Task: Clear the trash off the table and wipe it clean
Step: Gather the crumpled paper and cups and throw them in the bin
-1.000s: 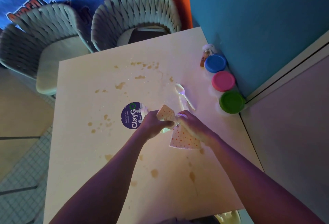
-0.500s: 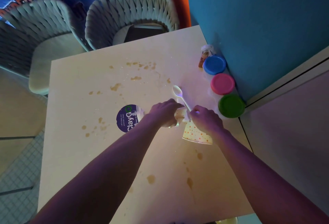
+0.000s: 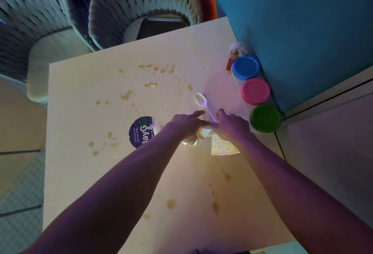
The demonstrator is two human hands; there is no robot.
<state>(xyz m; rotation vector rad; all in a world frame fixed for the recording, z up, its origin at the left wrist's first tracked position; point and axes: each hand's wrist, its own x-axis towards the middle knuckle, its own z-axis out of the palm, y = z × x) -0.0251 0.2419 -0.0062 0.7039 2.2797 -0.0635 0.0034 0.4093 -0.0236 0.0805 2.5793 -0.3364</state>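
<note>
The crumpled polka-dotted paper cup (image 3: 201,133) is sitting under our left hand (image 3: 185,122), whose curled fingers are gripping it just above the cream square table (image 3: 80,173). A second polka-dotted paper cup (image 3: 223,146), flattened and cone-like, is lying on the table below our right hand (image 3: 232,125); the fingers of that hand are curled and seem to be pinching the cup's narrow end, though we cannot tell the grip for certain. A white plastic spoon (image 3: 202,100) is lying on the table just beyond both hands, its bowl pointing away from us and its handle running in between our fingertips; whether either hand is touching it we cannot tell.

Brown spill stains (image 3: 150,84) are dotting the tabletop, far and near. A round dark blue sticker (image 3: 141,132) is lying flat just left of our left wrist. Along the teal wall (image 3: 302,31), three tubs are standing in a row with a blue lid (image 3: 245,67), a pink lid (image 3: 255,91) and a green lid (image 3: 266,118), with a small bottle (image 3: 234,56) beyond them. Two grey woven chairs (image 3: 141,5) are standing at the table's far edge.
</note>
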